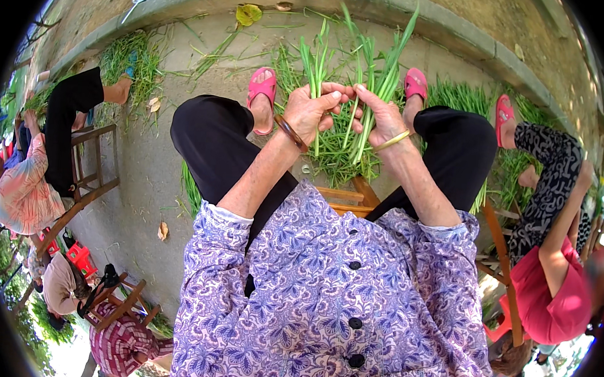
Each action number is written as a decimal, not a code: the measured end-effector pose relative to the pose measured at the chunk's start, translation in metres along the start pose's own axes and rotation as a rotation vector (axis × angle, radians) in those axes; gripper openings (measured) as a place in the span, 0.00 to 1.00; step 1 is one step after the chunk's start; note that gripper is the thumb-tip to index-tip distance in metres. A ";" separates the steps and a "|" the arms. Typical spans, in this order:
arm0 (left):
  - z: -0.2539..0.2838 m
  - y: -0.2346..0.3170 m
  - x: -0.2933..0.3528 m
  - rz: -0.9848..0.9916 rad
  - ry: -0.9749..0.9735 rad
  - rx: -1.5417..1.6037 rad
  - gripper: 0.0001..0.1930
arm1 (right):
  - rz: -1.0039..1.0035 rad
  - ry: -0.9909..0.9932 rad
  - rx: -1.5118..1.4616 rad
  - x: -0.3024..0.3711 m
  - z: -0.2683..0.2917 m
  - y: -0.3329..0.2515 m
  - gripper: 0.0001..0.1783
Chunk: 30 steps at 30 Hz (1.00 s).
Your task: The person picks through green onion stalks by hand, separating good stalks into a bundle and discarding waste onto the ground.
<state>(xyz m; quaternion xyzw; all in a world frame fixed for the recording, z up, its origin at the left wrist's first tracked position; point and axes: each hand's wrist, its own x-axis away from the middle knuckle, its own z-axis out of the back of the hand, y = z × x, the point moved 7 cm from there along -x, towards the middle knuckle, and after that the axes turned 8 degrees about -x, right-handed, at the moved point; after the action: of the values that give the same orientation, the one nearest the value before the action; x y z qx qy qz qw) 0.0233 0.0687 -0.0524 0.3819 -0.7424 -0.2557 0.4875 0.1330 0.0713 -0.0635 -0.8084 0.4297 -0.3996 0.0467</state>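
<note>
My left hand (306, 112) is closed round a small bunch of garlic chives (314, 67), their green leaves pointing away from me and pale ends hanging below the palm. A larger bunch of garlic chives (388, 75) is gripped in my right hand (383, 118), its leaves fanned out and its stems reaching down past the wrist. Both hands' fingertips meet between the bunches; whether a single stalk is pinched there is hard to make out. Below them, a loose pile of green trimmings (345, 153) covers the ground between my feet.
A wooden stool edge (346, 199) shows between my knees. Scattered green stalks (134, 64) lie along the concrete kerb (257, 10), with a yellow leaf (248, 14) near it. Seated people flank me: one in a patterned top (25, 191), another in a red top (553, 290).
</note>
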 end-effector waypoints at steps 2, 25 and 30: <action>0.004 -0.001 -0.001 -0.004 -0.011 0.029 0.09 | 0.030 -0.015 -0.006 -0.003 0.001 -0.004 0.08; -0.013 0.013 0.016 -0.034 -0.132 -0.125 0.14 | -0.042 -0.252 -0.315 -0.005 0.001 -0.023 0.09; -0.017 0.012 0.017 -0.031 -0.180 -0.107 0.16 | -0.007 -0.205 -0.196 -0.005 -0.001 -0.023 0.08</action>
<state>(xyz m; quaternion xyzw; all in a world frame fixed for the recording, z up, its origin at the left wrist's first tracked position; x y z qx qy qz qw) 0.0313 0.0616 -0.0280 0.3422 -0.7624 -0.3358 0.4347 0.1460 0.0891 -0.0562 -0.8470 0.4570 -0.2713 0.0099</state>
